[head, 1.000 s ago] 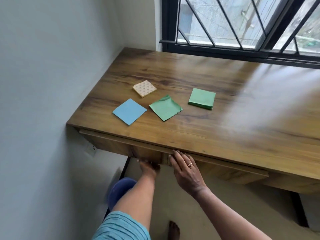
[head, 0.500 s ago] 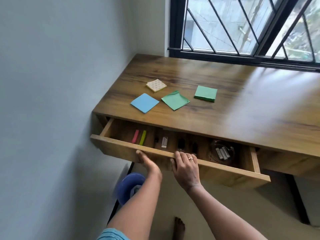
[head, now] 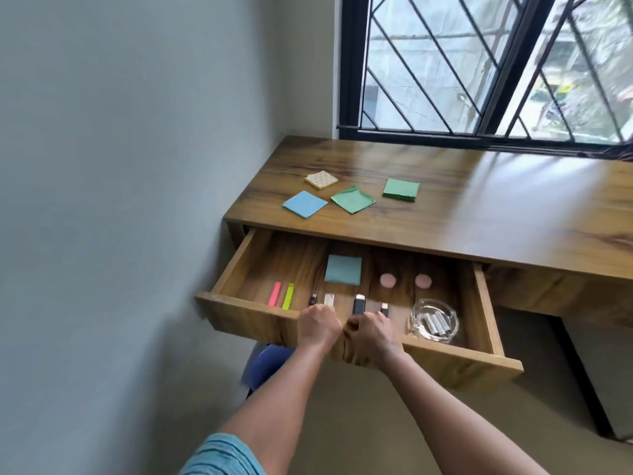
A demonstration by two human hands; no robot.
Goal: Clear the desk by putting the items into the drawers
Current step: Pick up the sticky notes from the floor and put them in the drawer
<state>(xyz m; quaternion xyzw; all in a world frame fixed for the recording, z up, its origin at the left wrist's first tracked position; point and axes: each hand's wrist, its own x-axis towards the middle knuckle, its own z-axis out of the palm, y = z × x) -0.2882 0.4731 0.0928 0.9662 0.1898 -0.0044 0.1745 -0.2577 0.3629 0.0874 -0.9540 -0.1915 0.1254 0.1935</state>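
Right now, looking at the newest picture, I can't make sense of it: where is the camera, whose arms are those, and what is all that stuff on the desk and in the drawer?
There is no machine here. A person wears a wide-angle camera on the head, so you look down along their own arms. The left hand and right hand both grip the front edge of the drawer, which stands open under the desk. On the desk lie a blue square, a green square, a green stack and a patterned pad, all paper by the look of them. Inside the drawer are a teal pad, a pink strip, a yellow strip, two pink discs and a glass dish holding small white cylinders.
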